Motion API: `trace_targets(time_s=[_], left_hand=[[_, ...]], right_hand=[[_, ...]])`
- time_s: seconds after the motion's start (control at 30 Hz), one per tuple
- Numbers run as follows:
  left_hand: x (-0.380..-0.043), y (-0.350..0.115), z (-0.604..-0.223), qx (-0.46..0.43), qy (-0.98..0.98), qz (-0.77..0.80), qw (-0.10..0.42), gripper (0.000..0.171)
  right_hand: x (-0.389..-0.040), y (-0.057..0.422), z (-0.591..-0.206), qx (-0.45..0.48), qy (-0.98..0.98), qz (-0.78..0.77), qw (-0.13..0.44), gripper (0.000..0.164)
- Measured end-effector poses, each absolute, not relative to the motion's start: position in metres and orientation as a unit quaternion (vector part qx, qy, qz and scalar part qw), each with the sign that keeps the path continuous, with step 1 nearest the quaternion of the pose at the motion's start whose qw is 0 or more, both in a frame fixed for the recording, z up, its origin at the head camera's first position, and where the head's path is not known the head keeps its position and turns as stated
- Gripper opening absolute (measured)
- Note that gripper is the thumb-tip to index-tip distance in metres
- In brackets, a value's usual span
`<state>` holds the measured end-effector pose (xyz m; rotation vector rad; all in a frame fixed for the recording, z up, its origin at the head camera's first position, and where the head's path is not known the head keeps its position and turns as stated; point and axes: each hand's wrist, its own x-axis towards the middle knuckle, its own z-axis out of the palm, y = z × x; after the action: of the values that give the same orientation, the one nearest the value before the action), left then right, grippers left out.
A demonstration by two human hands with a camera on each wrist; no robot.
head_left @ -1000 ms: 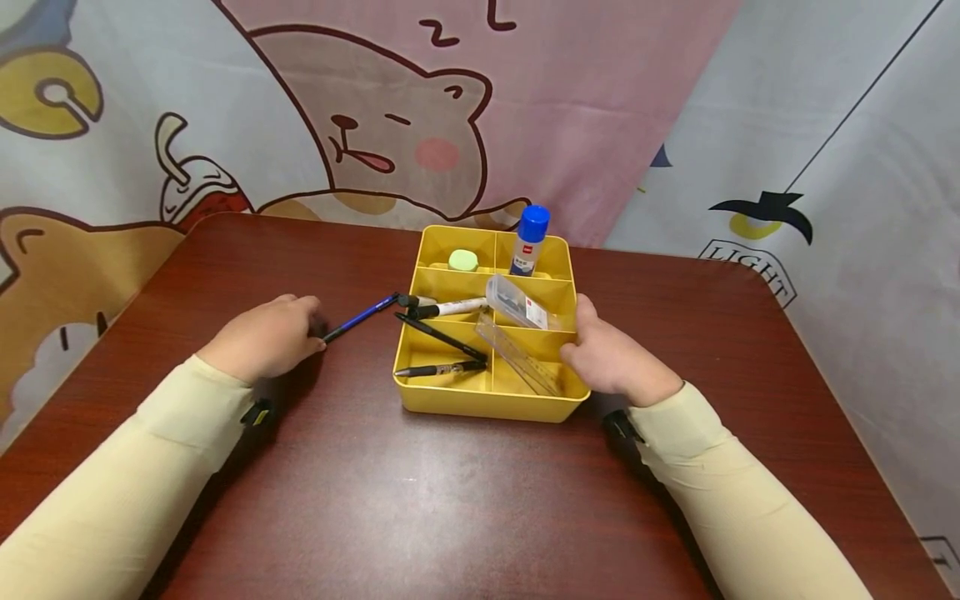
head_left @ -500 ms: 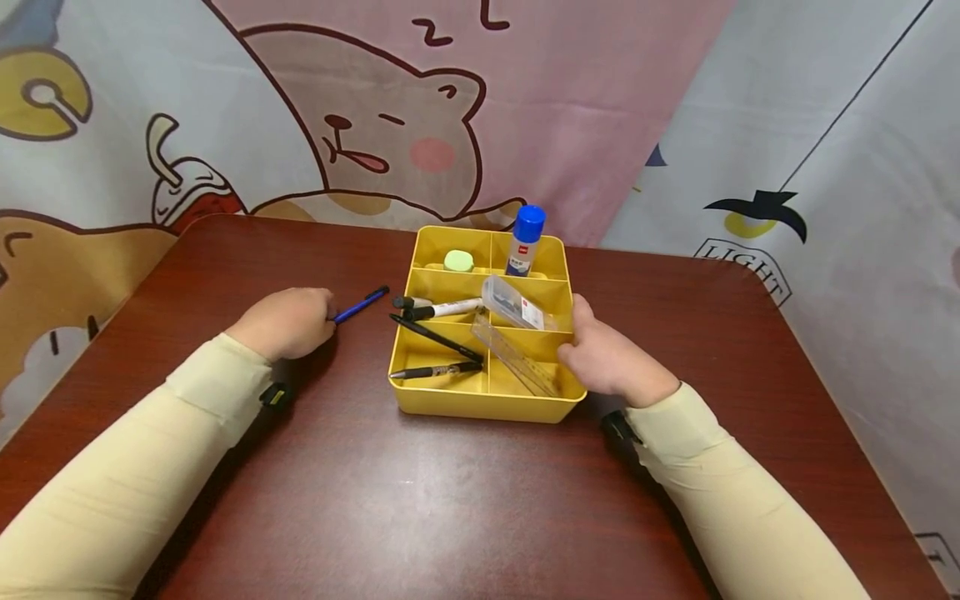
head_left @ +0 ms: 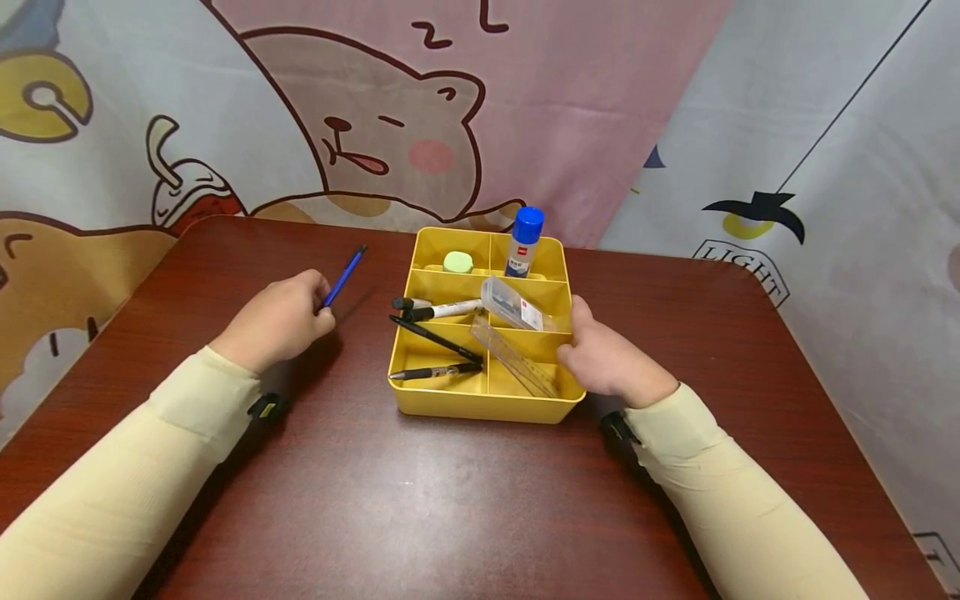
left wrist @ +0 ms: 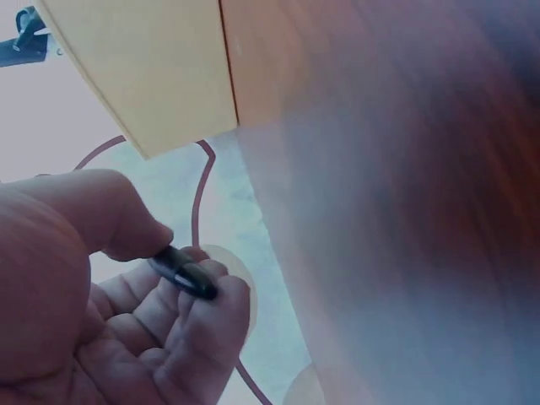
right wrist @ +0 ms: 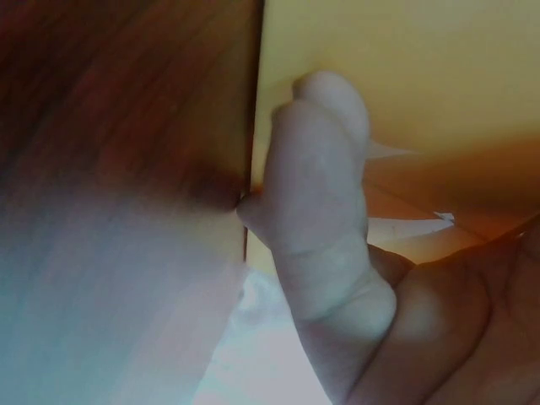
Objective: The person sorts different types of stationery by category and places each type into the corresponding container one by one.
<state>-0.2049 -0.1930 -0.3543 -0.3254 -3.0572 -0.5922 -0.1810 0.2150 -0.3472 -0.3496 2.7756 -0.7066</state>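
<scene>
Thumb and fingers of my left hand pinch a blue pen left of the yellow organizer box. It slants up and away from the hand, dark end farthest out. In the left wrist view the pen's black end pokes out between thumb and fingers. My right hand grips the box's right side, thumb tip over the rim; the right wrist view has its fingers against the yellow wall. In the front left compartment lie two black pens. A clear ruler leans in the front right one.
The middle row holds a white marker with a black cap and a clear plastic case. At the back are a pale green lid-like piece and a blue-capped glue stick. A printed cloth hangs behind the table.
My left hand first moved right along the pen, then drew slightly back left with it. The pen now points more steeply away. The right hand and box keep their places.
</scene>
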Motion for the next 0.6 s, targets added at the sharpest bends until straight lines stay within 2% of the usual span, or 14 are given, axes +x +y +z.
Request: trace_targets(time_s=[0.43,0.6], left_hand=[[-0.194,-0.185,-0.349,-0.114,-0.961,-0.243,0.065,0.022],[-0.187,-0.181,-0.345,-0.119,-0.955,-0.255,0.091,0.009]], right_hand=[[-0.181,0.215,-0.348,-0.117,0.954,-0.245,0.129,0.070],[-0.182,0.215,-0.348,-0.120,0.954,-0.243,0.125,0.069]])
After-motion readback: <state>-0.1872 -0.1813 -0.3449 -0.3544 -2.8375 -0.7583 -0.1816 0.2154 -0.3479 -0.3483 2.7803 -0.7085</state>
